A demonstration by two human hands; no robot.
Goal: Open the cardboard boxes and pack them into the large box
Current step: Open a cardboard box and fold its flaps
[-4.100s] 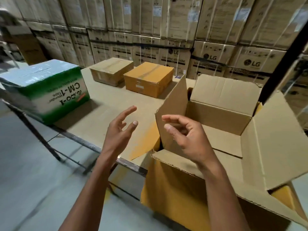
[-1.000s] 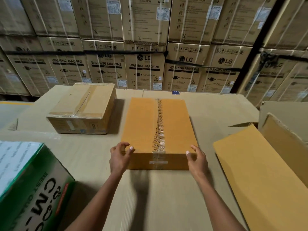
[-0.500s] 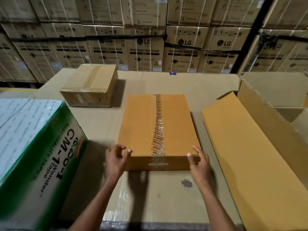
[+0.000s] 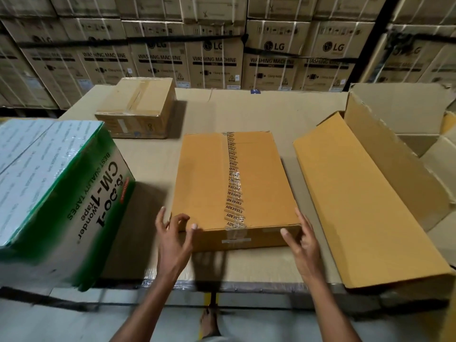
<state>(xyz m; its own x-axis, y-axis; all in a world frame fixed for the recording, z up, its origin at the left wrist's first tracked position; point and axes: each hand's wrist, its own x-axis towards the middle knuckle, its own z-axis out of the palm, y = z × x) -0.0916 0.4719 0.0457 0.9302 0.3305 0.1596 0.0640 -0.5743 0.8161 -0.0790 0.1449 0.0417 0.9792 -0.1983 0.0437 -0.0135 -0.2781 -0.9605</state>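
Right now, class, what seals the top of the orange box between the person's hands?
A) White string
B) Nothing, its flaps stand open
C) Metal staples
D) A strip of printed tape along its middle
D: a strip of printed tape runs along the middle of the closed orange box.

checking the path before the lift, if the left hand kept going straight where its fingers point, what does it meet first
The left hand points away from the person, with fingers curled at the near left corner of the orange taped box. Going straight on, it would probably meet that corner first, if it is not touching already; depth is unclear.
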